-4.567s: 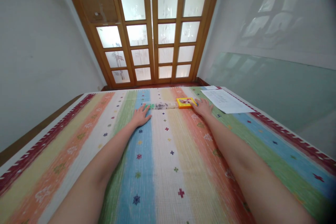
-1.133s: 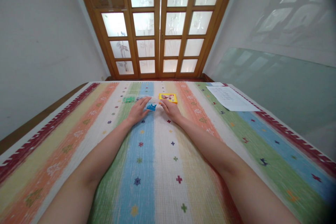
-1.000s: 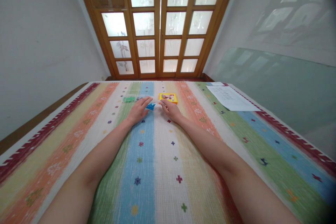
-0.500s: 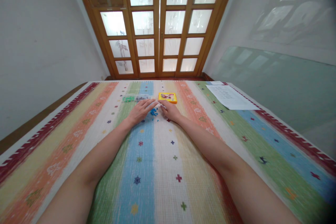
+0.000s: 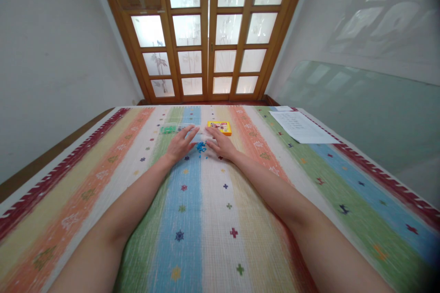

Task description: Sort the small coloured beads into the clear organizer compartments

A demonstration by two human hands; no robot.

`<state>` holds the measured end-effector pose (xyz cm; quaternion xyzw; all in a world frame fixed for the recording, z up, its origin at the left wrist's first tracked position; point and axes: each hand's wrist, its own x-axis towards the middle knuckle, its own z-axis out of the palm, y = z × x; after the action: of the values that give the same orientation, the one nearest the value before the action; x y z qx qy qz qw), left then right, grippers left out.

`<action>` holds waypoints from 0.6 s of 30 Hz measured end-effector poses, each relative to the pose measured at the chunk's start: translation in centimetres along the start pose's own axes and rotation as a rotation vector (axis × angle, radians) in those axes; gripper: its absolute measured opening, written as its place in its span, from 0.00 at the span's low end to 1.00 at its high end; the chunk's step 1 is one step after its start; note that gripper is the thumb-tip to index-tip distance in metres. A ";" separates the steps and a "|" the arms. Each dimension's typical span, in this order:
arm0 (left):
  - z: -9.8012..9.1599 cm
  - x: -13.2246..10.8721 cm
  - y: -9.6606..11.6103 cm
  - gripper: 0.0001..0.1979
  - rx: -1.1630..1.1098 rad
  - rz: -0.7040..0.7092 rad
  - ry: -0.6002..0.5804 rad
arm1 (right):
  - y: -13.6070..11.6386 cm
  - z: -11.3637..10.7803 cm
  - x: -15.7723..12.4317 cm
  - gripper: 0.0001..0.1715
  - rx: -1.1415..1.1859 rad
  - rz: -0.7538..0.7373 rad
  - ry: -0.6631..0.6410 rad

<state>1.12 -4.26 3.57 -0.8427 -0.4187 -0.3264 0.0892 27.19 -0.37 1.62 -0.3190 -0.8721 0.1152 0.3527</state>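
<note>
My left hand (image 5: pixel 179 144) and my right hand (image 5: pixel 222 143) lie far out on the striped cloth (image 5: pixel 206 219), fingertips close together. Between them they pinch a small clear plastic bag (image 5: pixel 200 137), held just above the cloth. Right under the bag lies a little heap of small blue pieces (image 5: pixel 201 148), with a few scattered beside it. A yellow box (image 5: pixel 219 127) rests just beyond my right hand. A packet of green pieces (image 5: pixel 168 129) lies beyond my left hand, with a clear packet of dark bits beside it.
A white printed sheet (image 5: pixel 299 127) lies at the far right of the cloth. Wooden glazed doors (image 5: pixel 209 32) stand behind the far edge. White walls close in on both sides, and the right one has a glossy lower panel.
The blue pieces were inside the bag held between my hands; now they lie loose on the cloth and the bag looks clear. Earlier, my hands were wider apart, at the packets and yellow box.
</note>
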 end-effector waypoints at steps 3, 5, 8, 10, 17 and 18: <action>0.1 -0.1 0.4 0.36 -0.063 -0.106 0.092 | -0.8 -0.5 0.0 0.40 -0.046 -0.054 -0.035; 0.1 0.0 0.8 0.34 -0.117 -0.161 0.132 | -1.3 -0.4 0.0 0.42 -0.077 -0.117 -0.057; 0.5 0.1 1.4 0.27 -0.208 -0.215 0.142 | -1.9 0.0 0.1 0.41 -0.120 -0.179 -0.036; 0.8 0.3 1.7 0.25 -0.255 -0.226 0.117 | -2.1 0.4 0.2 0.37 -0.146 -0.175 -0.010; 1.5 0.1 1.6 0.24 -0.349 -0.273 0.003 | -2.1 0.3 0.3 0.27 -0.187 -0.111 -0.020; 1.5 0.1 1.5 0.25 -0.361 -0.268 -0.010 | -1.9 0.1 0.3 0.27 -0.196 -0.084 -0.013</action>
<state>3.03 -4.55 2.63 -0.7833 -0.4623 -0.4010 -0.1091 26.06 -1.62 2.55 -0.3145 -0.8940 0.0165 0.3187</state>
